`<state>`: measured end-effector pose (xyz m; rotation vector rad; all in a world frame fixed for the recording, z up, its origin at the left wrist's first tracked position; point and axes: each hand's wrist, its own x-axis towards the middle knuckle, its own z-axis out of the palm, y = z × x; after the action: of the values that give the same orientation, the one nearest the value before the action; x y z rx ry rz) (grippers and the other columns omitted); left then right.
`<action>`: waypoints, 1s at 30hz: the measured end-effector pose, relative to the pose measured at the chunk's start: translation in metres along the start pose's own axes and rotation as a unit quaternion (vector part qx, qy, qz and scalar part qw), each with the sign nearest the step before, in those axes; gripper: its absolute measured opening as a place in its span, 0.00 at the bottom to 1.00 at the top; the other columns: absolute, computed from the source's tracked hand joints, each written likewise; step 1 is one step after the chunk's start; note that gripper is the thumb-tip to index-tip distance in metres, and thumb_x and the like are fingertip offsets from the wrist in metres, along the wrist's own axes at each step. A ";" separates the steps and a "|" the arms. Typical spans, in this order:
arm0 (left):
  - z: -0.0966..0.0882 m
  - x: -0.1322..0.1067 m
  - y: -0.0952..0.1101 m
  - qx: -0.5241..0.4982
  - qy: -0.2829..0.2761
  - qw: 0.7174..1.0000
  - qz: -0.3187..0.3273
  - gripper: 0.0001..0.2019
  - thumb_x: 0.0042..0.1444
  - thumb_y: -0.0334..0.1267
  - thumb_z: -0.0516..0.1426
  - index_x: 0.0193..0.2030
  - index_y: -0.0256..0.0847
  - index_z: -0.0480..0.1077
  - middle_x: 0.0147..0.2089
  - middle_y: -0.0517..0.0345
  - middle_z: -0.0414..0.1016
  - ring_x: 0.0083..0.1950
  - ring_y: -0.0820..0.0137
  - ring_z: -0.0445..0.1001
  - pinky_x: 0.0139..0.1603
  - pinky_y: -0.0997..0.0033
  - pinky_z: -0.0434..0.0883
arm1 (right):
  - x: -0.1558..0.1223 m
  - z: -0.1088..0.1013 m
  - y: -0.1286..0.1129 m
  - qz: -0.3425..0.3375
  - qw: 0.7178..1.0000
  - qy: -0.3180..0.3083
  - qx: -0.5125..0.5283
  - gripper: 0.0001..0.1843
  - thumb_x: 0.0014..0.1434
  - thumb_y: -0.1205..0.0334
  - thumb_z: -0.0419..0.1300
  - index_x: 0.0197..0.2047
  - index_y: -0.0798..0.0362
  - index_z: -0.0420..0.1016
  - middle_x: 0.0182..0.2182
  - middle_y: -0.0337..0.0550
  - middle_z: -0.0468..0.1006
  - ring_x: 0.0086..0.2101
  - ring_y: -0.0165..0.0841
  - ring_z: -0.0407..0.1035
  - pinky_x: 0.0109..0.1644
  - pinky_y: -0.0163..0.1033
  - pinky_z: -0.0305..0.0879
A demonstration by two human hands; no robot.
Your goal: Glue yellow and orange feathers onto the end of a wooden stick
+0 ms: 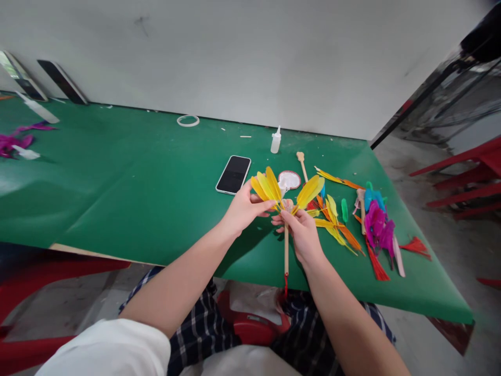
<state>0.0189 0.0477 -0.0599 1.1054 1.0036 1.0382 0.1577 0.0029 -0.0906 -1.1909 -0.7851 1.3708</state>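
Note:
Over the near edge of the green table [129, 198] I hold a half-made feather fan [287, 201]: yellow feathers fanned out on top of a wooden stick with a red tassel hanging below. My left hand [245, 209] pinches the left group of yellow feathers. My right hand [299, 232] is closed around the stick just under the feathers. A white fan base [288, 180] with a reddish rim lies right behind.
A black phone [234, 174] lies face up left of the fan. A small glue bottle [276, 141] and a white ring [188, 120] stand farther back. Loose orange, yellow, green, blue and magenta feathers [376, 224] and spare sticks lie to the right. Purple feathers [15, 142] are far left. Red chairs [469, 177] stand beyond the table.

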 end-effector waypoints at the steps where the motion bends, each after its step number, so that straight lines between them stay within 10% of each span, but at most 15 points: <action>1: 0.001 0.000 -0.001 0.000 -0.004 1.000 0.000 0.24 0.41 0.34 0.64 0.47 0.41 0.63 0.37 0.50 0.77 0.32 0.64 0.76 0.27 0.71 0.73 | 0.000 0.000 0.000 0.000 1.000 0.001 0.002 0.15 0.46 0.55 0.64 0.34 0.56 0.69 0.25 0.42 0.78 0.25 0.29 0.73 0.24 0.29 0.67; 30: 0.001 0.002 -0.006 -0.036 0.004 0.999 -0.024 0.16 0.43 0.35 0.64 0.41 0.37 0.68 0.39 0.51 0.76 0.37 0.67 0.75 0.33 0.69 0.74 | 0.000 0.002 0.001 -0.003 1.000 0.006 -0.006 0.15 0.47 0.55 0.63 0.34 0.56 0.67 0.25 0.42 0.78 0.26 0.30 0.73 0.23 0.29 0.67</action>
<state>0.0207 0.0485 -0.0658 1.0150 0.9875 1.0341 0.1551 0.0027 -0.0910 -1.2033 -0.7884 1.3551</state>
